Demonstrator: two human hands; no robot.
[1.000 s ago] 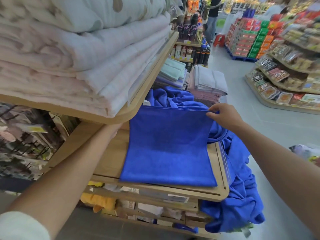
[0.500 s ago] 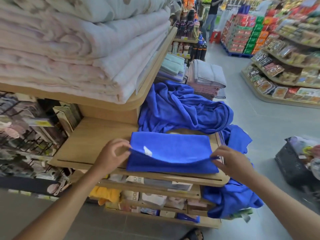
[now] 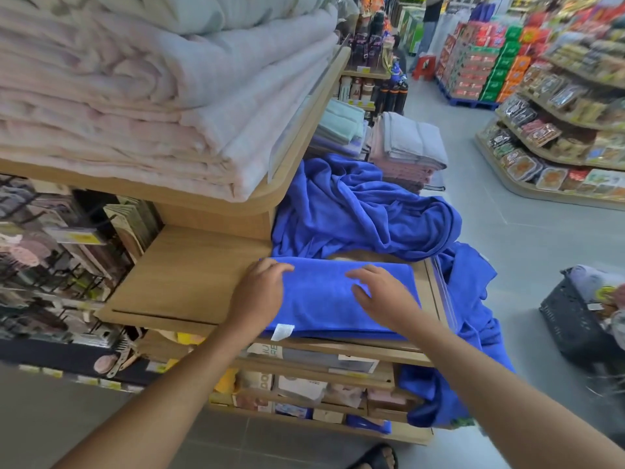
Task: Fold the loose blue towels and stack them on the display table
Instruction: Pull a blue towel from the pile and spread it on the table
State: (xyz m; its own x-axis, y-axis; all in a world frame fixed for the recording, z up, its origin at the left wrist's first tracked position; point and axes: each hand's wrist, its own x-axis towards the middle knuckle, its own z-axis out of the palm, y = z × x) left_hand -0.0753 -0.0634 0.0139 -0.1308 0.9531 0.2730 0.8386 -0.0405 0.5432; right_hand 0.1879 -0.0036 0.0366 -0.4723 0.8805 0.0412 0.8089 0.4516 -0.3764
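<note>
A folded blue towel (image 3: 324, 299) lies flat on the wooden display table (image 3: 189, 275), a white label sticking out at its near edge. My left hand (image 3: 258, 292) rests on the towel's left end with fingers laid over it. My right hand (image 3: 382, 292) lies palm down on the towel's right half, fingers spread and straight. Behind the folded towel sits a heap of loose blue towels (image 3: 358, 211). More blue cloth (image 3: 470, 319) hangs over the table's right edge toward the floor.
A shelf overhead at the left carries thick folded pale blankets (image 3: 152, 89). Folded grey and pink towels (image 3: 409, 147) stand beyond the blue heap. A dark basket (image 3: 575, 319) sits on the floor at the right. Packaged goods fill shelves across the aisle (image 3: 558, 130).
The towel was spread open, then folded over toward the near edge. Both hands have left its edges and now lie flat on top of the fold.
</note>
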